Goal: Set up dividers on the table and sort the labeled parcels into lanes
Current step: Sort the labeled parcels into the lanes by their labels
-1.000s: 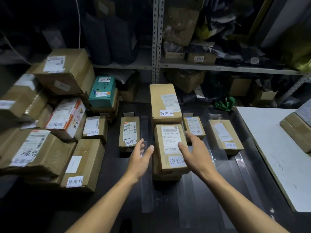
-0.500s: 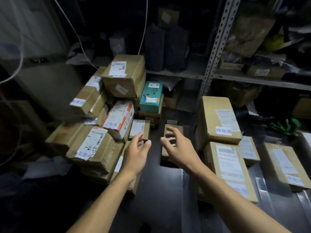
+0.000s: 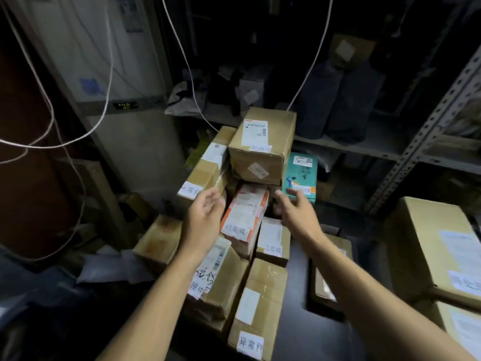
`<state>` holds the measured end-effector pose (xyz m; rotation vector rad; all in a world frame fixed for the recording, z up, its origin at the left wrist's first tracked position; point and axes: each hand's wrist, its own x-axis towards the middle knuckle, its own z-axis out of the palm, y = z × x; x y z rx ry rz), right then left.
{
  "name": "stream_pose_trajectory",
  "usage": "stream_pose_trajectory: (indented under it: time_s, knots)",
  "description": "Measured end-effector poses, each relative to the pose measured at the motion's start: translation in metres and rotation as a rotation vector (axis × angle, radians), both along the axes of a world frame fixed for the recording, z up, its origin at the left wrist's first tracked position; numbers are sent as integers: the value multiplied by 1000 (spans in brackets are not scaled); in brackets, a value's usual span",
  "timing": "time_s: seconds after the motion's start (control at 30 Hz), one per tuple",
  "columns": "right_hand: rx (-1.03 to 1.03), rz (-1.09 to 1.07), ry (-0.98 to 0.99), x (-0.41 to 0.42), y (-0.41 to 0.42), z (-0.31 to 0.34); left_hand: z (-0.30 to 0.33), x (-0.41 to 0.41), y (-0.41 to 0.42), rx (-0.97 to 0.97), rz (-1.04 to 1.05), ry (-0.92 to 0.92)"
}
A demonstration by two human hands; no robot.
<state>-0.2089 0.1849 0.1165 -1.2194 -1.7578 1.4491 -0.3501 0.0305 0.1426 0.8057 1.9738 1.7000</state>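
Your dark table (image 3: 294, 321) carries a heap of labeled parcels on its left side. The biggest in sight is the tall brown box (image 3: 437, 246) at the right edge, with white labels on its top. Next is the brown carton (image 3: 263, 149) crowning the pile, a shipping label on top and a small sticker on its front face. To its left a long brown parcel (image 3: 205, 170) leans against the stack, its handwritten tag near your left fingers. In the foreground lie a crumpled brown parcel (image 3: 221, 280) with marker writing and a flat box (image 3: 257, 308) with a handwritten label at its near end.

In the middle of the pile sits the white-and-orange parcel (image 3: 246, 217), tilted toward you, with a handwritten tag on its lower end. Behind it to the right stands a teal box (image 3: 302, 173); just below that lies a small brown box (image 3: 273, 241) with its own tag.

Your left hand (image 3: 203, 217) hovers at the left flank of the white-and-orange parcel, fingers loosely spread and gripping nothing. Your right hand (image 3: 296, 212) reaches toward its right side, in front of the teal box, fingers likewise spread wide and holding nothing. You cannot tell whether either hand touches a parcel.
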Motion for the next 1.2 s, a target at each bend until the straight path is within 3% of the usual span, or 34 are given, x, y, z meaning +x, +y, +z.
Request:
stream_pose_trajectory:
  time_s: [0.17,0.4,0.5,0.63,0.87,1.07,1.2]
  knots:
    - [-42,-54,-11,-49,73,40,33,-50,89,-25,-36,76]
    - [-100,-101,-104,-96,123,37,47,-97,178,-439,-112,312]
    - [-136,-57,-99,-106,129,33,37,-104,190,-474,-101,317]
    - [-27,-115,-143,-108,131,32,29,-106,194,-400,-43,268]
    - [73,-186,19,-79,114,54,36,-88,184,-183,-35,169]
    - [71,-166,-42,-3,83,66,43,-35,146,34,-191,6]
    - [-13,-213,-37,63,46,53,29,20,113,41,-285,-120]
